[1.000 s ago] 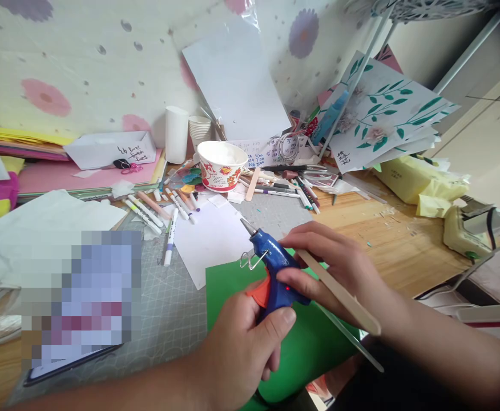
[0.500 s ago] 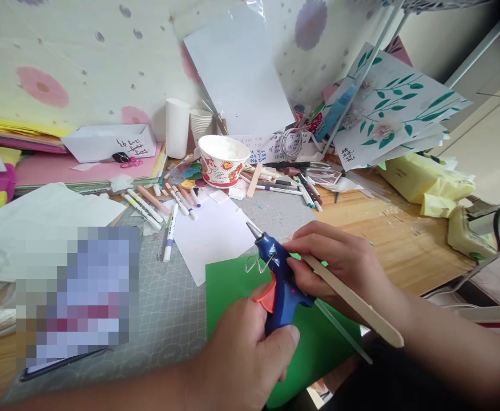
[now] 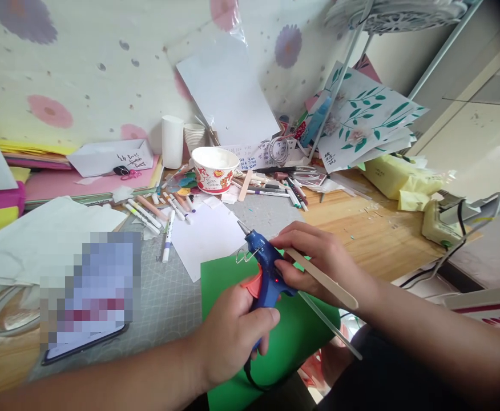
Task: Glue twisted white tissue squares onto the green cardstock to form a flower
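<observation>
— Left hand (image 3: 233,337) and right hand (image 3: 325,260): what does each hold?

— Left hand: wrapped round the grip of the glue gun (image 3: 267,271), with a finger by the orange trigger (image 3: 252,283). Right hand: fingers closed at the rear of the gun body, with a flat wooden stick (image 3: 325,279) pinched along them. A clear glue stick (image 3: 331,327) trails from the back of the gun toward the lap.

— And where is the gun?

— In the air just above the green sheet (image 3: 295,342), which lies on the grey cutting mat (image 3: 168,308). The nozzle (image 3: 244,227) points up and away, toward the white paper (image 3: 207,234).

— How is this step best handled?

— By judgement: let the left hand steady the gun. The glue stick should stay in line with the barrel, not bent aside. Fingers and the wooden stick belong well back from the metal tip, and the trigger is better left unsqueezed while the tip points away from the work.

— Its appearance?

— Small, with a blue plastic body and a silver nozzle. A wire stand (image 3: 245,257) is folded under the nose, a red light (image 3: 277,280) glows on the side, and a dark cord (image 3: 250,374) leaves the handle base.
</observation>
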